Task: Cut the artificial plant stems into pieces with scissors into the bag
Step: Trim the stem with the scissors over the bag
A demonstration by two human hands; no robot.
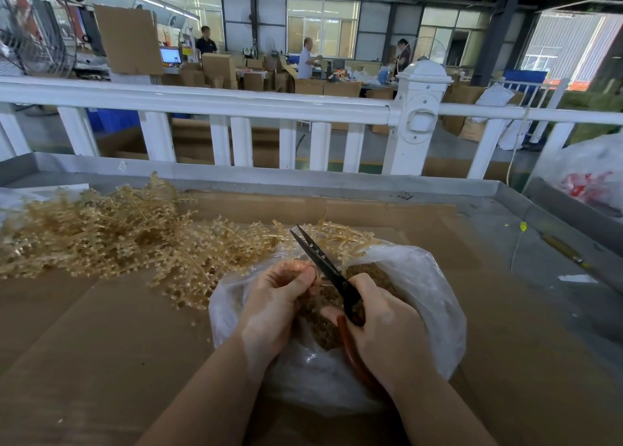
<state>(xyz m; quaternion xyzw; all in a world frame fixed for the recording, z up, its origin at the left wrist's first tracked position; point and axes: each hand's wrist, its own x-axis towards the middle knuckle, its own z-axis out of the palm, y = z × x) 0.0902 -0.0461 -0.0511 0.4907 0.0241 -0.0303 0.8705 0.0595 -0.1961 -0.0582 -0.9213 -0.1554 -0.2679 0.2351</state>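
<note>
Fingers [305, 275] of left hand [273, 307] pinching stem, right hand [387, 331] gripping scissors [323, 265] over bag [421, 277]

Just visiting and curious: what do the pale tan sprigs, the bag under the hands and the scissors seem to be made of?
The pale tan beaded sprigs look like moulded plastic, slightly translucent and glossy. The clear crumpled bag seems thin plastic film: it wrinkles and shines. The scissors have dark, dull blades, probably metal, and reddish-brown glossy handles, perhaps coated; the right hand hides much of them.

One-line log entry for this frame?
phase: cutting | left hand: pinches stem | right hand: grips scissors | bag: open, holds pieces | uncut pile: left
</note>
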